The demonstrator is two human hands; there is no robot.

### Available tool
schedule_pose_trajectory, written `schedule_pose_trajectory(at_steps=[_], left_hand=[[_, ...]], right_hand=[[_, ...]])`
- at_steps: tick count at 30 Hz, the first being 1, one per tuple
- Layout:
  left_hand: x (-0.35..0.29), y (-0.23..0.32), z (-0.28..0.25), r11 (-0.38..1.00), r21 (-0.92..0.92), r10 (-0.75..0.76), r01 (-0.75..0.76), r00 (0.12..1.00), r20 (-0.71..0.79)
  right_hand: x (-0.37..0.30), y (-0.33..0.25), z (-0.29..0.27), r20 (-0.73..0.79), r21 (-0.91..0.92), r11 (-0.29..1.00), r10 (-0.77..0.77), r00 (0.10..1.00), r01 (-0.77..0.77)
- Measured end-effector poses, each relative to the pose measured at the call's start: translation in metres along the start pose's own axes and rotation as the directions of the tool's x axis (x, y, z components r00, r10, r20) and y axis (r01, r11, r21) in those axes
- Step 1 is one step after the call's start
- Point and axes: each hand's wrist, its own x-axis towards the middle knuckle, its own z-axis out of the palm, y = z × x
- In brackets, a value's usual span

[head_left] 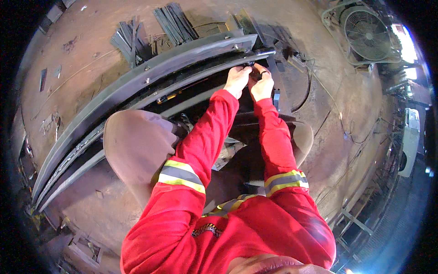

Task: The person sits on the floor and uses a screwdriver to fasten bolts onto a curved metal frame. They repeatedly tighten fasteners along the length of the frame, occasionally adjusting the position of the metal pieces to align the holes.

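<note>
Both my hands meet at the right end of a long grey steel beam (200,75), which lies across the floor in front of my knees. My left hand (237,81) has its fingers curled together at the beam's edge. Close beside it, my right hand (261,85) is closed too, its fingers bent over the same spot. A small dark piece (249,64) shows at the fingertips, too small and covered to name. Behind it runs a wider steel beam (159,64) with several small bolts or studs along it. A yellow-and-black tool (167,97) lies between the steel members nearer my left knee.
Two stacks of dark flat metal strips (175,23) lie beyond the beams. A large round fan (366,33) stands at the far right. Cables (335,102) trail over the brown floor on the right. A metal frame (358,221) is at the lower right.
</note>
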Motion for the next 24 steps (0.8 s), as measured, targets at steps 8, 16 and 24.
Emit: schedule_pose_trajectory(at_steps=[8,16,24], left_hand=[[0.003,-0.016,0.005,0.994,0.04,0.106,-0.101,0.987,-0.124],[0.008,-0.014,0.034,0.922,0.349,0.344,-0.169,0.772,-0.534],[-0.002,-0.004,0.032,0.978,-0.017,0.181,-0.209,0.88,-0.439]], right_hand=[[-0.008,0.001,0.005,-0.104,-0.155,0.988,0.006,0.995,-0.022],[0.005,0.026,0.0,0.166,-0.09,0.979,-0.165,0.972,0.181],[-0.004,0.012,0.008,-0.057,-0.101,0.993,0.059,0.997,-0.064]])
